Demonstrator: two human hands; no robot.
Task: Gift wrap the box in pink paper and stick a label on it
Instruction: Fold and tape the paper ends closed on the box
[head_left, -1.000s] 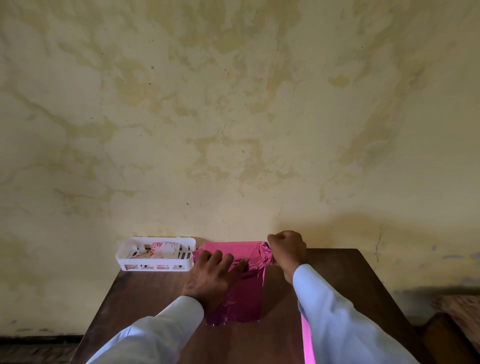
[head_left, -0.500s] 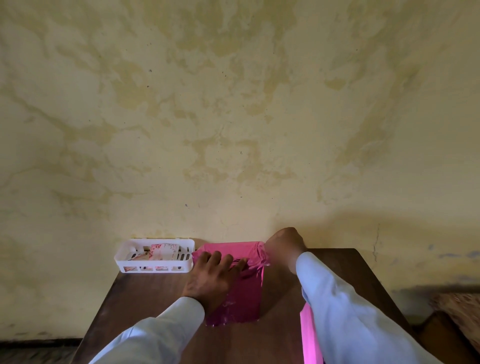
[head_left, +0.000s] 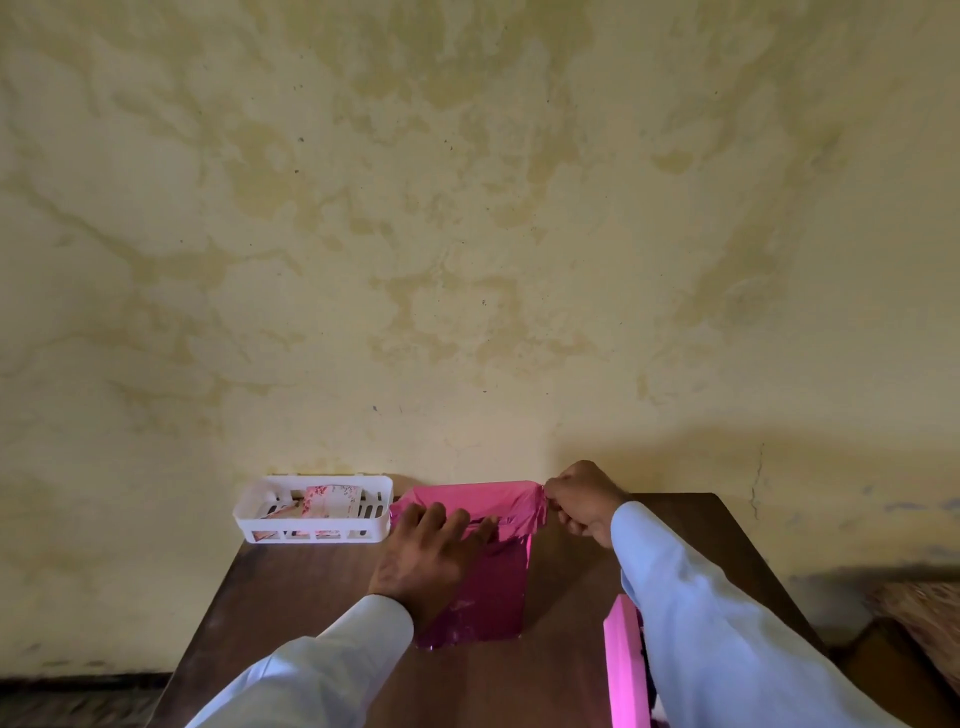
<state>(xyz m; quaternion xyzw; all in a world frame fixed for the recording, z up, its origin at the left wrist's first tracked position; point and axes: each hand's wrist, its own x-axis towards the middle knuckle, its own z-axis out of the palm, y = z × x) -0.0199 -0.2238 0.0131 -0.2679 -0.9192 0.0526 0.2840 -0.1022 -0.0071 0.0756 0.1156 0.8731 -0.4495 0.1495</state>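
pink paper (head_left: 493, 587): glossy, crinkled | table (head_left: 291, 597): dark smooth wood | basket (head_left: 311, 532): white plastic | wall (head_left: 467, 234): matt, blotchy plaster

Head camera faces forward, slightly down, across table (head_left: 311, 597) to wall (head_left: 467, 234)

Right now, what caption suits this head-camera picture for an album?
Left hand presses the pink-wrapped box on a wooden table; right hand pinches its gathered paper end, white basket alongside.
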